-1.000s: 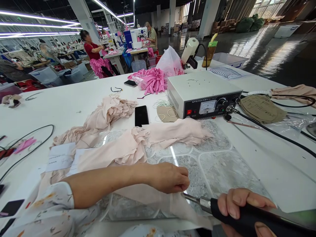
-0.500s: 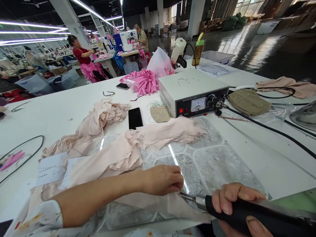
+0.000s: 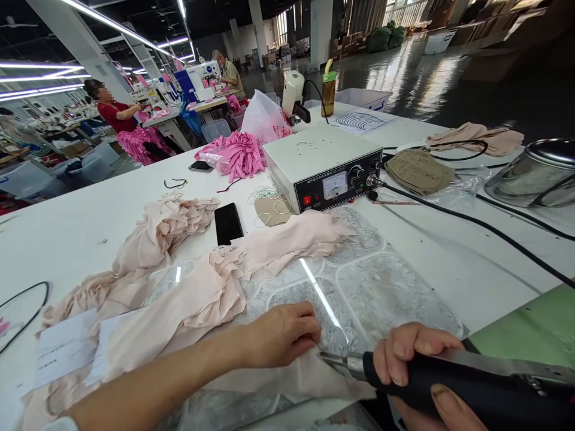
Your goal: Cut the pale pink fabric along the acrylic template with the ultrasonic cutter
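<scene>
Pale pink fabric (image 3: 330,380) lies over the grey patterned mat (image 3: 390,293) on the counter (image 3: 440,269), its edge pinched by the left hand (image 3: 290,332); the right hand (image 3: 402,353) is wrapped around a black-handled tool (image 3: 476,386), tip just beside those fingers. Over the last second the view has swung rightward, yet hands, tip and fabric keep nearly the same arrangement, so work at this edge seems barely advanced.

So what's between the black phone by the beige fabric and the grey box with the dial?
In the head view, a flat brown piece lies between the phone and the box, with thin pale loops on and around it.
</scene>
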A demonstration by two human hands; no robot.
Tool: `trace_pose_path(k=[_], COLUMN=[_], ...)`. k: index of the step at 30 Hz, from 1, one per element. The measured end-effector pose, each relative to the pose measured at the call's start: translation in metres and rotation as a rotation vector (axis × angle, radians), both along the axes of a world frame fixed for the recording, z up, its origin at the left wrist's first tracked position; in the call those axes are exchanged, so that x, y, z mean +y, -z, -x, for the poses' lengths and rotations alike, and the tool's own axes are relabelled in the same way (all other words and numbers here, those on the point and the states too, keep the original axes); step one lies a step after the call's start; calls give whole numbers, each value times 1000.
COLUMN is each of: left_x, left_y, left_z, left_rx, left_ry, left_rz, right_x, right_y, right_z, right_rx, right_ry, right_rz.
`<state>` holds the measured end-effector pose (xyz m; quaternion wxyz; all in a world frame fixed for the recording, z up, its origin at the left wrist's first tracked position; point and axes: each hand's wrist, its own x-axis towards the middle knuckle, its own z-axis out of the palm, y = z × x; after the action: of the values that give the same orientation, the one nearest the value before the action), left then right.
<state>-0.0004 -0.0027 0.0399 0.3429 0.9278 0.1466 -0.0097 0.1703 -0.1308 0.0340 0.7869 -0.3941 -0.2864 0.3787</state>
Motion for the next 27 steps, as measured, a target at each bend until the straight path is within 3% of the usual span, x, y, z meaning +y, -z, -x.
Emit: trace_pose_path(k=[7,15,27], left_x=[1,3,5], left_y=[-1,2,2], left_z=[-1,0,1], left_rx=[38,3,-23], left_ry=[-23,-8,5], left_rz=[62,82,93], right_x=[3,-4,-4], right_y=[-8,3,4], right_z=[1,0,3], right_rx=[1,-18,-26], right_ry=[38,-62,-31], right_rz=[-62,-31,-39])
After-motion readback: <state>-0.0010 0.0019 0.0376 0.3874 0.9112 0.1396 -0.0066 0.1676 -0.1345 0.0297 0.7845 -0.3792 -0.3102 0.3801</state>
